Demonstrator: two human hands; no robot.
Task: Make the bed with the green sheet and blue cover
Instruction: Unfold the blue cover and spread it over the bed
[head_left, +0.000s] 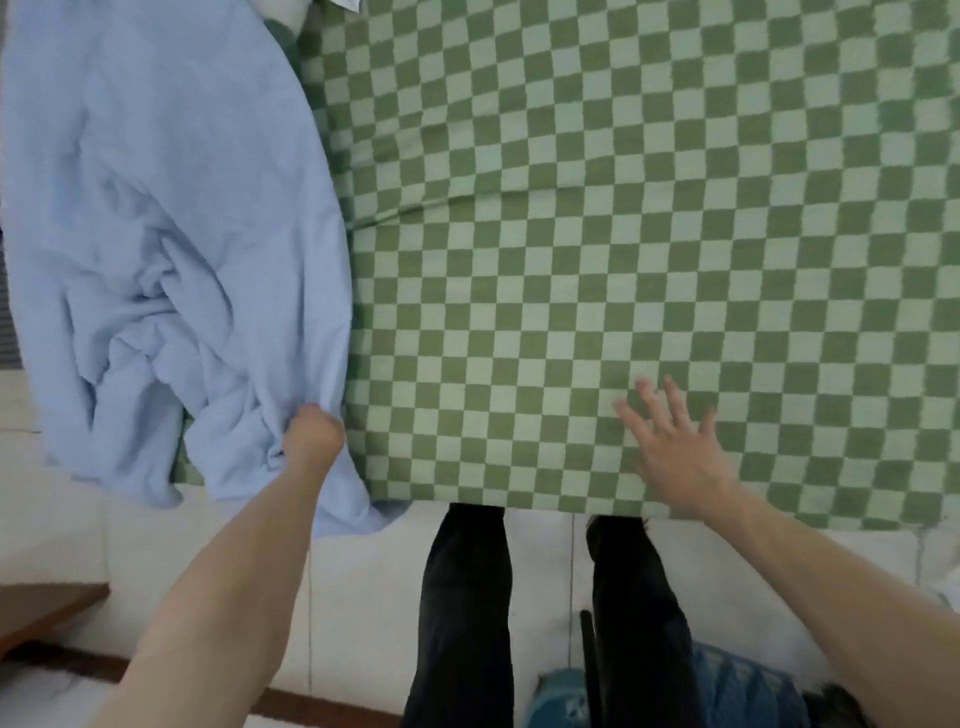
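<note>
While a brown wooden ledge (36, 608) juts in at the lower left, the crumpled blue cover (156, 234) lies heaped on the bed's left side, its near edge bunched in the left hand (313, 434). The green sheet (649, 208) spreads flat rightward, the right hand (675, 452) splayed loose above its near edge.

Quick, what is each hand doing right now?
Left hand: closed, gripping the bunched blue cover.
Right hand: open, fingers spread above the green sheet, holding nothing.

bed (447, 506) | green checked sheet (623, 234) spread flat | blue cover (156, 208) bunched on left side
</note>
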